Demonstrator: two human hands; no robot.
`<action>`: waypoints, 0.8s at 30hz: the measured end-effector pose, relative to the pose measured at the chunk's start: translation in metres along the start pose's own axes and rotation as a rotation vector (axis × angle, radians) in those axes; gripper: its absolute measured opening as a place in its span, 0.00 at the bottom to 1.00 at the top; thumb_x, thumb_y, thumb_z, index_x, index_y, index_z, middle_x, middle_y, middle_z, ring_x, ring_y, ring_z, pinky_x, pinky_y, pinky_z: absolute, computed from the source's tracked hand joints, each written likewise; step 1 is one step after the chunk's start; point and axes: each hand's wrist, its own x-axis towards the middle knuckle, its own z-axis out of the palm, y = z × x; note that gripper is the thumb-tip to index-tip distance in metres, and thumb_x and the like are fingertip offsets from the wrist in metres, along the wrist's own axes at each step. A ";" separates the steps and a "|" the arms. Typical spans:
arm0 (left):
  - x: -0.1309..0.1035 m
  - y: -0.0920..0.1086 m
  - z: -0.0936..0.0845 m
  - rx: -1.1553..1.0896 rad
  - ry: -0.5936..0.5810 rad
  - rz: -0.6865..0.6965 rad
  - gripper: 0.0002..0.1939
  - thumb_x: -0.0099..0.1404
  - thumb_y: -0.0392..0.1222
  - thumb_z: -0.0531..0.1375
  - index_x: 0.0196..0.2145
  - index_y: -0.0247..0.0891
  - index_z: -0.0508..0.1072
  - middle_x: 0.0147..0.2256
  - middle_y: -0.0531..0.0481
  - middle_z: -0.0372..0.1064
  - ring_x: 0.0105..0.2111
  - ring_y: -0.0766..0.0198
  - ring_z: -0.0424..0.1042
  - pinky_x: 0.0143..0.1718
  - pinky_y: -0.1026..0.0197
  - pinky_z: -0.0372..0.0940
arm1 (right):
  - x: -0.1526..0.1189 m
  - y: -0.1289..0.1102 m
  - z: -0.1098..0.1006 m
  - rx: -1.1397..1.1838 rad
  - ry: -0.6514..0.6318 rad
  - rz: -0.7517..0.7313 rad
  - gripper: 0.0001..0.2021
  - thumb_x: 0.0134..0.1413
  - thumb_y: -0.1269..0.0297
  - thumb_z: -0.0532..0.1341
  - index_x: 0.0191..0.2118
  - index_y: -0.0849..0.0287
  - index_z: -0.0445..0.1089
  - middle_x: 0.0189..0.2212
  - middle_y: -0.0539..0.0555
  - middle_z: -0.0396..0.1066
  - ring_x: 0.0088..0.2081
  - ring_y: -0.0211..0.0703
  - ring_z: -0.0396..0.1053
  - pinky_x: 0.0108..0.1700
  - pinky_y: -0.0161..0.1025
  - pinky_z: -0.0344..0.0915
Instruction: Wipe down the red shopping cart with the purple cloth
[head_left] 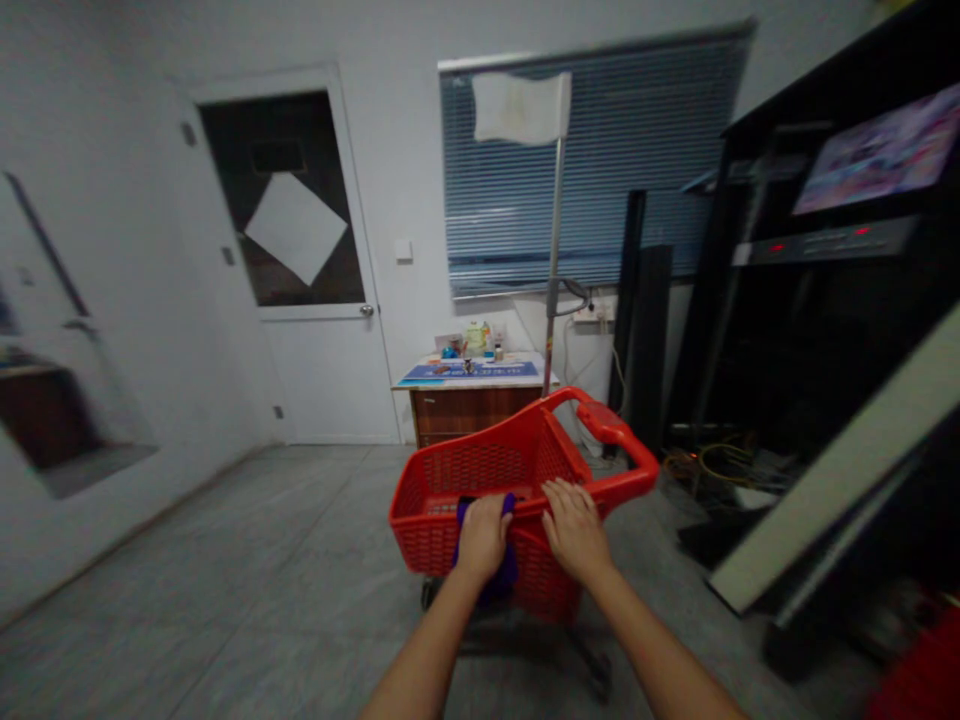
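Fingers of the left hand (482, 538) gripped a soft purple cloth (510, 568) against the near side of a red plastic shopping cart (532, 548); those of the right hand (576, 528) bent over that side, how firmly I couldn't tell. The cart stood on grey flooring (262, 560), nearer than a brown wooden desk (476, 409). The step seemed to be wiping; sliding the cloth onward called for a steadied cart

Purple cloth (508, 570) partly hidden by the left hand (482, 540), screen (879, 152) blurred
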 end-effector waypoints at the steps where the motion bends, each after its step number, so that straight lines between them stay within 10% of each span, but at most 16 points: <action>1: -0.001 -0.003 -0.002 0.004 -0.003 0.003 0.18 0.68 0.36 0.52 0.55 0.37 0.66 0.51 0.43 0.69 0.52 0.56 0.67 0.57 0.52 0.58 | 0.000 0.000 -0.001 0.001 -0.008 0.000 0.19 0.62 0.65 0.50 0.55 0.61 0.67 0.53 0.58 0.70 0.58 0.48 0.61 0.63 0.47 0.47; 7: -0.010 -0.020 -0.013 0.059 -0.020 -0.057 0.17 0.68 0.35 0.53 0.54 0.34 0.67 0.51 0.41 0.69 0.53 0.54 0.66 0.58 0.51 0.56 | 0.001 -0.002 -0.003 0.000 -0.019 0.005 0.19 0.62 0.65 0.50 0.55 0.61 0.67 0.53 0.58 0.70 0.58 0.48 0.61 0.63 0.48 0.47; 16: 0.007 0.016 -0.001 0.018 -0.051 -0.052 0.16 0.68 0.36 0.52 0.53 0.36 0.68 0.50 0.43 0.70 0.51 0.55 0.67 0.57 0.52 0.57 | 0.001 0.001 -0.004 -0.008 -0.017 -0.001 0.19 0.62 0.65 0.49 0.55 0.60 0.67 0.53 0.58 0.70 0.57 0.49 0.61 0.62 0.48 0.47; 24: -0.009 -0.014 -0.015 0.018 -0.024 -0.080 0.18 0.66 0.34 0.54 0.54 0.38 0.67 0.52 0.43 0.69 0.53 0.55 0.66 0.59 0.50 0.55 | 0.000 0.001 -0.004 -0.024 -0.031 0.000 0.19 0.63 0.65 0.48 0.55 0.60 0.67 0.53 0.57 0.70 0.57 0.48 0.61 0.63 0.48 0.46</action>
